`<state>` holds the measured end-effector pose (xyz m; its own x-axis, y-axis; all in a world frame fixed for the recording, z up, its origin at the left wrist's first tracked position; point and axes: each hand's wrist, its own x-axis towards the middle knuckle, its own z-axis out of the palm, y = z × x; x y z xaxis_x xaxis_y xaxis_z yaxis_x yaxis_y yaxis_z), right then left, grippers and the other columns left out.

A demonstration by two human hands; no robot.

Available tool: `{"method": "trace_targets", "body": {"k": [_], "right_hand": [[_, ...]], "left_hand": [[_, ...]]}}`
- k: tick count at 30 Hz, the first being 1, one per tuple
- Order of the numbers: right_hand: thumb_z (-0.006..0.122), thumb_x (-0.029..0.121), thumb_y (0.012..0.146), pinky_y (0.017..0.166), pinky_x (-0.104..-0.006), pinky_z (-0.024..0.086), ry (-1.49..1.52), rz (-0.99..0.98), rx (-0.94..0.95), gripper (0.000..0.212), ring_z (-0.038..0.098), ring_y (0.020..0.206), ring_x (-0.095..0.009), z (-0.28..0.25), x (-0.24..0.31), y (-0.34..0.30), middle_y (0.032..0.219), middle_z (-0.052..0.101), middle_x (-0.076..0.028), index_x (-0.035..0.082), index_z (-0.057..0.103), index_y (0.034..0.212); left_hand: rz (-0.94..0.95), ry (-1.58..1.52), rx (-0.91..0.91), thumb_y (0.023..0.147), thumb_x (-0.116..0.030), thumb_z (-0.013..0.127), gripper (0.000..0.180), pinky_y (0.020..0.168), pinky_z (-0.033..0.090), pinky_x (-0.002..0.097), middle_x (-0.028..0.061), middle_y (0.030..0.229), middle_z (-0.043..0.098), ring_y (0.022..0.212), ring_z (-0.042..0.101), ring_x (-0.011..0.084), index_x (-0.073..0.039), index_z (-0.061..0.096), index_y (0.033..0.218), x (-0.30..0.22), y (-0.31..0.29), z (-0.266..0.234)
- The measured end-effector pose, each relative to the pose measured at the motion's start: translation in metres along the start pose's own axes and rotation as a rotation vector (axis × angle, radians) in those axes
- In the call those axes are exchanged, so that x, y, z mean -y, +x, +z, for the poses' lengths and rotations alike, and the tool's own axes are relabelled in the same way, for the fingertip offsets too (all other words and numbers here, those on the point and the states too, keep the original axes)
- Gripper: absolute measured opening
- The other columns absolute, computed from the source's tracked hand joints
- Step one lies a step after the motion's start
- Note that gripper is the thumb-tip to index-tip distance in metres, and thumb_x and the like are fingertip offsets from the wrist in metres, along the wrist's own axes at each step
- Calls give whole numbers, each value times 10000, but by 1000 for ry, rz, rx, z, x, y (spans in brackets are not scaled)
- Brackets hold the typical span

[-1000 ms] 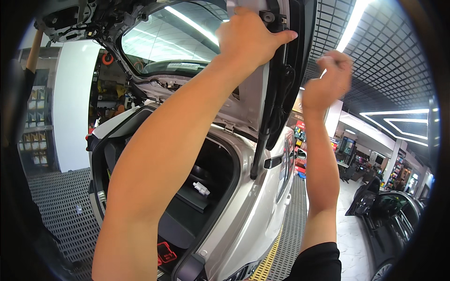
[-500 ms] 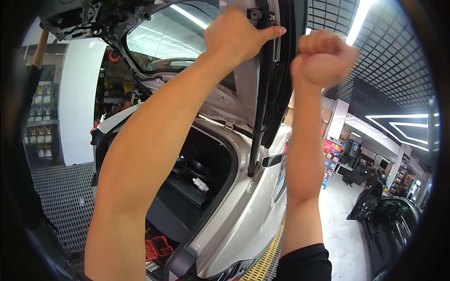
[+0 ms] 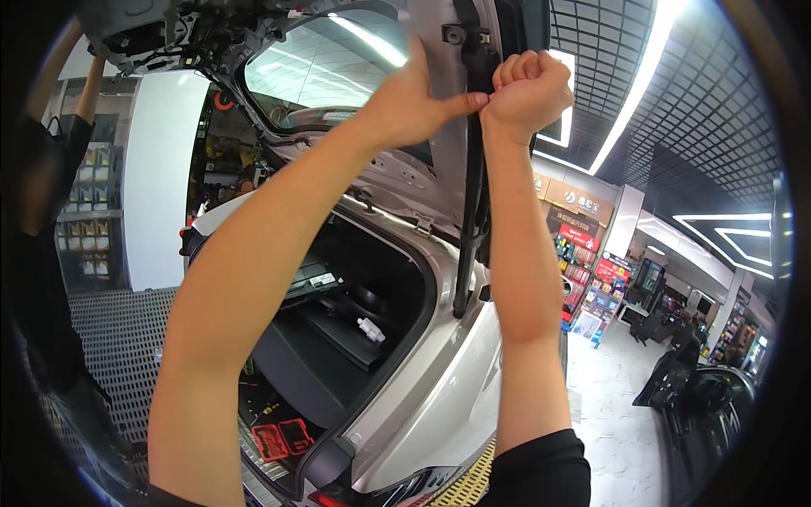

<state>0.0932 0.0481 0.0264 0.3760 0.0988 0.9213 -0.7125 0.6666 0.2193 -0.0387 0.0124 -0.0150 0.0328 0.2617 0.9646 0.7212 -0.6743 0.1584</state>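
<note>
Both arms reach up to the raised tailgate of a pale car. My left hand (image 3: 411,103) lies against the tailgate's frame (image 3: 427,21), its thumb stretched out across the black support strut (image 3: 473,198). Its other fingers are partly hidden behind the hand. Beside the strut's upper end (image 3: 480,63), my right hand (image 3: 530,91) is closed in a fist, close to the left thumb, with nothing visible in it. At its lower end the strut meets the body beside the boot opening.
In the open boot (image 3: 397,279) lie a small white bottle-like thing (image 3: 370,330) and an open red tool case (image 3: 283,439). A person in dark clothes (image 3: 51,186) stands at the left, arms raised to the tailgate. A dark car (image 3: 718,389) stands at the right, past display shelves (image 3: 601,296).
My right fist has come left and in against the strut's upper end. My left hand has slid slightly lower. The view has shifted, showing more of the person at left.
</note>
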Motion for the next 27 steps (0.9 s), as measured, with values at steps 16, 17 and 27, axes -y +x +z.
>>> {"method": "trace_targets", "body": {"k": [16, 17, 27], "right_hand": [[489, 77, 911, 902, -478, 443, -518, -1096, 439, 240, 550, 975, -438, 69, -23, 82, 1052, 551, -283, -71, 572, 1080], [489, 74, 911, 902, -479, 442, -503, -1052, 452, 242, 548, 976, -443, 74, -23, 81, 1064, 558, -284, -72, 575, 1084], [458, -2, 969, 1082, -500, 405, -426, -658, 340, 199, 529, 1212, -435, 50, 51, 90, 1265, 572, -291, -67, 581, 1112]], "left_hand": [[-151, 25, -294, 712, -466, 901, 1121, 964, 533, 469, 338, 1241, 623, 1121, 671, 463, 148, 248, 1385, 2, -15, 66], [-162, 56, -289, 710, -474, 900, 1120, 953, 538, 470, 334, 1222, 633, 1105, 679, 463, 147, 253, 1381, 0, -13, 61], [-235, 62, -247, 737, -481, 884, 1084, 953, 544, 478, 317, 1186, 652, 1091, 687, 457, 150, 262, 1363, -4, -17, 53]]}}
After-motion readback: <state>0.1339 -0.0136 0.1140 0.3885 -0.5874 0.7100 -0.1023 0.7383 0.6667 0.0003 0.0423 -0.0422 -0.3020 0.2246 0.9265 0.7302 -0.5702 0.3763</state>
